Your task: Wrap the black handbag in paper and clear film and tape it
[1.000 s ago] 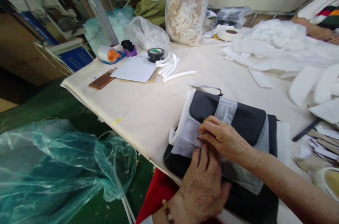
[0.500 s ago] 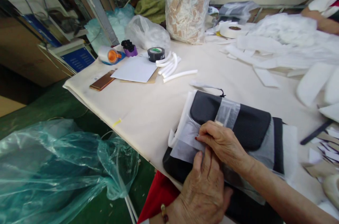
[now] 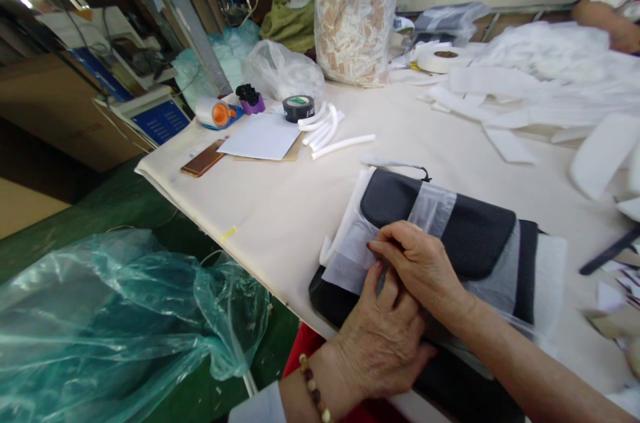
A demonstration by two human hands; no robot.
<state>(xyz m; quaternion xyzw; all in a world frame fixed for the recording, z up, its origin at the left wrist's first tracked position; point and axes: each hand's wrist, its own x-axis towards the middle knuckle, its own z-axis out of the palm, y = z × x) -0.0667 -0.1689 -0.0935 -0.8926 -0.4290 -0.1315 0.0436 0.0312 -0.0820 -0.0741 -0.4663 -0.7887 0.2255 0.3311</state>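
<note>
A black bag (image 3: 483, 243) lies flat at the table's near edge, with translucent wrapping (image 3: 345, 266) around its body and a clear strip (image 3: 433, 210) across its flap. My right hand (image 3: 425, 270) is closed in a pinch at the flap's lower edge, over the wrapping. What sits between its thumb and forefinger is hidden. Palm down on the bag, my left hand (image 3: 383, 340) has bent fingers slightly apart and its thumb out to the side. Its fingertips lie just under the right hand, beside a small dark patch. White padding sticks out past the bag's sides.
White foam cords (image 3: 343, 146), black tape (image 3: 299, 108), paper (image 3: 263, 136) and a phone (image 3: 203, 158) lie farther back. White sheet pieces (image 3: 510, 143) cover the right side. A tall scrap bag (image 3: 357, 16) stands behind. Green plastic (image 3: 125, 323) lies left, below the table. Another person's arm (image 3: 605, 23) shows top right.
My left hand has slid up slightly toward the right hand, its fingers more bent. The right hand keeps its pinch in about the same place. The view has shifted a little.
</note>
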